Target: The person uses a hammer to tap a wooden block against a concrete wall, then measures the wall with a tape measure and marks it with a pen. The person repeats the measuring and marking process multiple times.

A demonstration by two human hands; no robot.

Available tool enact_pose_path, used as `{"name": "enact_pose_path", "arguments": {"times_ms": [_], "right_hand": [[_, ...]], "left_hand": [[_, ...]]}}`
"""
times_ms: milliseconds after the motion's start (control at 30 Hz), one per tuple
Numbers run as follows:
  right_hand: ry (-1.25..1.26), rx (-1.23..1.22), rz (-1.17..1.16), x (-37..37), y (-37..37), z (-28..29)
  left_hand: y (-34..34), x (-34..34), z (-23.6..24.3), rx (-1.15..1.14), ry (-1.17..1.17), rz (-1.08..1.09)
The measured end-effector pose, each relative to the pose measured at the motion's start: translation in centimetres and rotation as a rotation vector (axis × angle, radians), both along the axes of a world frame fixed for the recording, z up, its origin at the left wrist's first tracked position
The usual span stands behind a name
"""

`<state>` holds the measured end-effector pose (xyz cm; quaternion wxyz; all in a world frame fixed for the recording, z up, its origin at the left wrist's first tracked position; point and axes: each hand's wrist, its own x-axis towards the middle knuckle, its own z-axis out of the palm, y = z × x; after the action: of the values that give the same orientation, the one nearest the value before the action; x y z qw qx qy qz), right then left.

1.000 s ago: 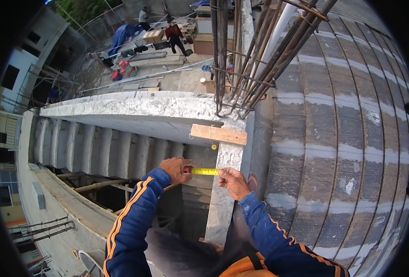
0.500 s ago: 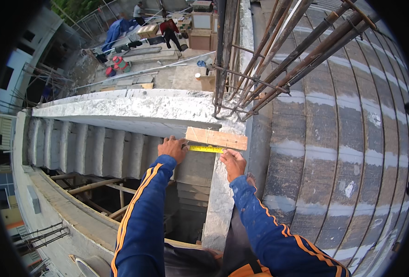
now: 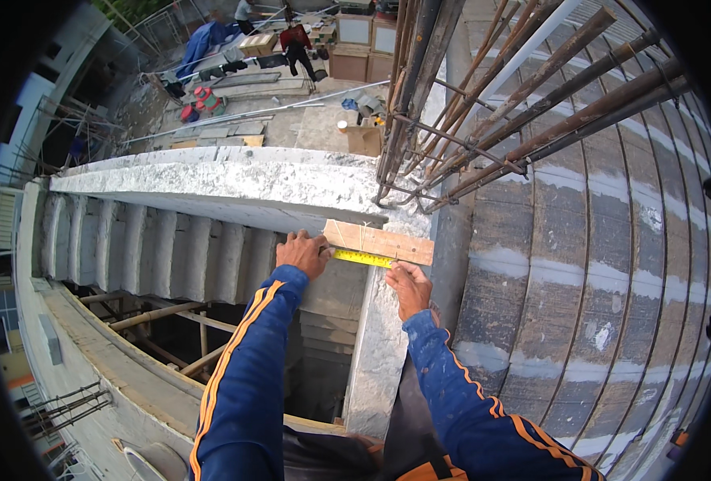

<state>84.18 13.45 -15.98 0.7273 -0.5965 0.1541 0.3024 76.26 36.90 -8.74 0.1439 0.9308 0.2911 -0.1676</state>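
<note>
A yellow tape measure blade is stretched along the near edge of a short wooden board. The board has string wound round it and small nails in its face; its right part lies over a rough concrete ledge. At the blade's left end, my left hand is closed on it, fingers beside the board's left end. The right end is pinched between the thumb and fingers of my right hand, just below the board. Any tape case is hidden from view.
Bundled rusty rebar rises just beyond the board. Concrete stairs run down to the left, beside an opening with wooden poles. A panelled slab spreads to the right. Far below, a person in red stands among building materials.
My view has shifted slightly, so the rebar sits further right. Both hands keep hold of the blade, which now slants a little more down to the right.
</note>
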Motion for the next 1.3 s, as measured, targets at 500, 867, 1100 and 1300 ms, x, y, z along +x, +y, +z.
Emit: {"name": "enact_pose_path", "arguments": {"times_ms": [500, 867, 1100, 1300], "right_hand": [[0.04, -0.009, 0.029, 0.4, 0.0, 0.2], [0.095, -0.037, -0.019, 0.6, 0.3, 0.3], [0.096, -0.021, -0.02, 0.7, 0.3, 0.6], [0.101, -0.031, -0.015, 0.8, 0.4, 0.7]], "left_hand": [[-0.4, 1.1, 1.3, 0.025, 0.055, 0.033], [-0.8, 1.3, 1.0, 0.067, 0.074, 0.053], [-0.9, 1.6, 0.9, 0.074, 0.081, 0.069], [-0.8, 1.9, 0.9, 0.055, 0.105, 0.086]]}}
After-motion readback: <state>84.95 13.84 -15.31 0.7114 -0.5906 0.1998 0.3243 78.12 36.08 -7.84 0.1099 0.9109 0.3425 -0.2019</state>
